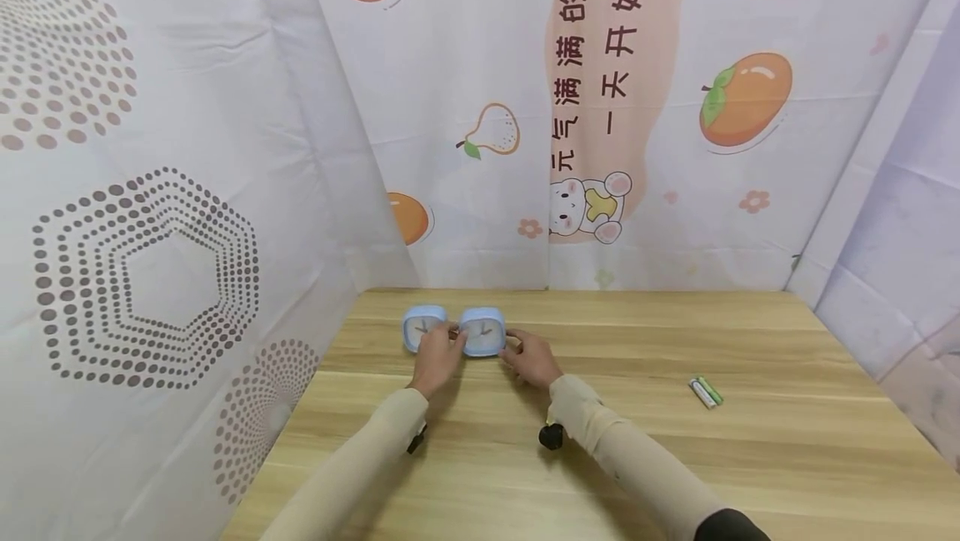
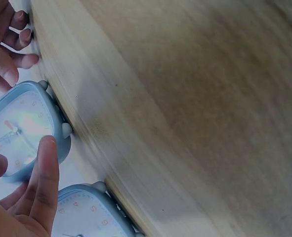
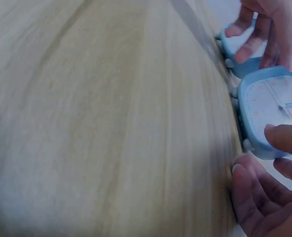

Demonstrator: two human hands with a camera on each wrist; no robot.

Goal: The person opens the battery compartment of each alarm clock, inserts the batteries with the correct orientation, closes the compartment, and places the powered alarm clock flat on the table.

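Observation:
Two light-blue alarm clocks stand side by side near the back of the table, faces toward me. My left hand [image 1: 437,360] holds the left edge of the right-hand alarm clock [image 1: 482,333], its thumb in front of the face and its index finger along the side. At the opposite edge, my right hand [image 1: 532,360] pinches the same clock with thumb and a finger, its other fingers loose beside it. The left-hand alarm clock [image 1: 420,326] is partly hidden behind my left hand. Small round feet [image 2: 66,130] show under the held clock in the left wrist view.
Two batteries [image 1: 706,392], one white and one green, lie together on the right part of the wooden table [image 1: 637,474]. Printed cloth [image 1: 465,216] hangs along the table's back edge, with more cloth at both sides.

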